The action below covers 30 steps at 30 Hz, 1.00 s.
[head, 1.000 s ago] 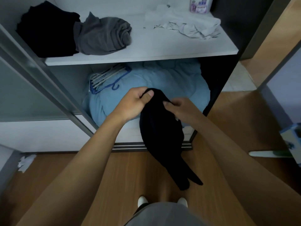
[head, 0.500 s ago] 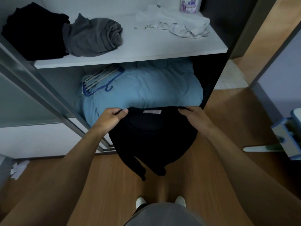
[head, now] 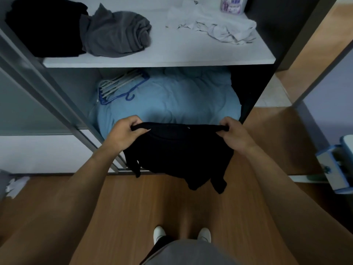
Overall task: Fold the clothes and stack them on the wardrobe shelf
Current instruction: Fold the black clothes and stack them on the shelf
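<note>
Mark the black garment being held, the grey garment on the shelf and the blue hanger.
black garment (head: 177, 150), head view, middle of the hanging cloth.
grey garment (head: 116, 33), head view, centre of the bundle.
blue hanger (head: 130, 98), head view, its hook.

Dim light, brown wooden floor

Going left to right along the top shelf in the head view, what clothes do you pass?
black pile → grey bundle → white cloth
</note>
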Motion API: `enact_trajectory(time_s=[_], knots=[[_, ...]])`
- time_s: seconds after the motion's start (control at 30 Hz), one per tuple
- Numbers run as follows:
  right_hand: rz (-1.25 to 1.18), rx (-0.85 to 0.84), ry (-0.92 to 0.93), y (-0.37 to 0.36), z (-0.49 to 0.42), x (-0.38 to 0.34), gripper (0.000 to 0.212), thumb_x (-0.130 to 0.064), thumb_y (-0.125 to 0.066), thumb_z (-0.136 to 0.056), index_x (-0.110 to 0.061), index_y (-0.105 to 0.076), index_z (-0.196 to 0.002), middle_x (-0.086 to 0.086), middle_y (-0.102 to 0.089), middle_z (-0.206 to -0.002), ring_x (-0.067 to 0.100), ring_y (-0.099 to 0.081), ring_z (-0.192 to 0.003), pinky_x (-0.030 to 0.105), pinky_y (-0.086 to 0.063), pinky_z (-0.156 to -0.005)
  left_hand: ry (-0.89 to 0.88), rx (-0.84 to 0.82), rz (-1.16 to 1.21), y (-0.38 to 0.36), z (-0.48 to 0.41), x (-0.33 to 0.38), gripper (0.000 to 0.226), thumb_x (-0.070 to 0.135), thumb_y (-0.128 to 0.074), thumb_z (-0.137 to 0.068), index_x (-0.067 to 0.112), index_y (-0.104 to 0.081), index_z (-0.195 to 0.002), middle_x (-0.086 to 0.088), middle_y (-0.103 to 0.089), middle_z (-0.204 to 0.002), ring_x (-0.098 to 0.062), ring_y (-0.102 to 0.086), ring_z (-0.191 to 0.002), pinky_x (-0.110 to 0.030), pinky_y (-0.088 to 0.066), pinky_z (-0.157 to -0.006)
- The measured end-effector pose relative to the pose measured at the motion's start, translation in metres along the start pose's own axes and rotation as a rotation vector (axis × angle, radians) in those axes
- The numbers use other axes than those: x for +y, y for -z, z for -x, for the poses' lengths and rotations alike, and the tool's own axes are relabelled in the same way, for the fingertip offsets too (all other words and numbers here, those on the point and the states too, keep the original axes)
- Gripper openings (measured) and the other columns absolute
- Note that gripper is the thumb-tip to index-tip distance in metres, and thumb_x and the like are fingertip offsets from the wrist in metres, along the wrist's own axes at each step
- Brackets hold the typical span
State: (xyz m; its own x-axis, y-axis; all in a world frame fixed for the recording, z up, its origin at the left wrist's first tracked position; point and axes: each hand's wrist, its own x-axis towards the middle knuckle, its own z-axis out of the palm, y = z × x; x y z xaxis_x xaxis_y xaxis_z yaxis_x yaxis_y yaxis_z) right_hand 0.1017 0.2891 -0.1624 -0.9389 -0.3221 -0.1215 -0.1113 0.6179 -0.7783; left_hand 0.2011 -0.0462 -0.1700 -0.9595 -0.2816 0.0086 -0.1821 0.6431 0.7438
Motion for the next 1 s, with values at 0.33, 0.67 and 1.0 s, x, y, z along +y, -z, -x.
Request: enact_trajectory(time_s=[0.33, 0.67, 1.0], knots=[[-0.466, -0.044, -0.291, -0.057, 0.026, -0.011, 0.022, -0.041, -0.054, -0.100, -0.024, -0.065, -0.109, 0.000, -0.070, -0.107, 0.018, -0.067, -0.098, 0.035, -0.056, -0.090, 0.286, -0.014, 0.402, -0.049, 0.015, 0.033, 0.045, 0.048, -0.060, -0.093, 0.009, -0.068, -0.074, -0.004, -0.063, -0.065, -0.017, -0.061, -0.057, -0.023, -0.041, -0.052], [-0.623, -0.210, -0.424, -0.095, 0.046, -0.038, 0.028, -0.031, -0.049, -0.104, -0.011, -0.059, -0.120, 0.006, -0.071, -0.096, 0.010, -0.073, -0.071, 0.024, -0.058, -0.056, 0.072, -0.194, 0.382, -0.100, 0.047, 0.041, 0.029, 0.029, -0.054, -0.101, 0.007, -0.070, -0.091, -0.009, -0.074, -0.088, -0.009, -0.064, -0.075, -0.026, -0.048, -0.068], [-0.629, -0.072, -0.431, -0.094, 0.053, -0.047, 0.014, -0.026, -0.056, -0.098, -0.017, -0.066, -0.102, -0.003, -0.068, -0.084, 0.004, -0.064, -0.068, 0.009, -0.042, -0.043, -0.050, -0.224, 0.296, -0.105, 0.067, 0.042, 0.049, 0.014, -0.066, -0.079, 0.056, -0.042, -0.084, 0.031, -0.055, -0.076, 0.006, -0.055, -0.068, -0.012, -0.041, -0.062]])
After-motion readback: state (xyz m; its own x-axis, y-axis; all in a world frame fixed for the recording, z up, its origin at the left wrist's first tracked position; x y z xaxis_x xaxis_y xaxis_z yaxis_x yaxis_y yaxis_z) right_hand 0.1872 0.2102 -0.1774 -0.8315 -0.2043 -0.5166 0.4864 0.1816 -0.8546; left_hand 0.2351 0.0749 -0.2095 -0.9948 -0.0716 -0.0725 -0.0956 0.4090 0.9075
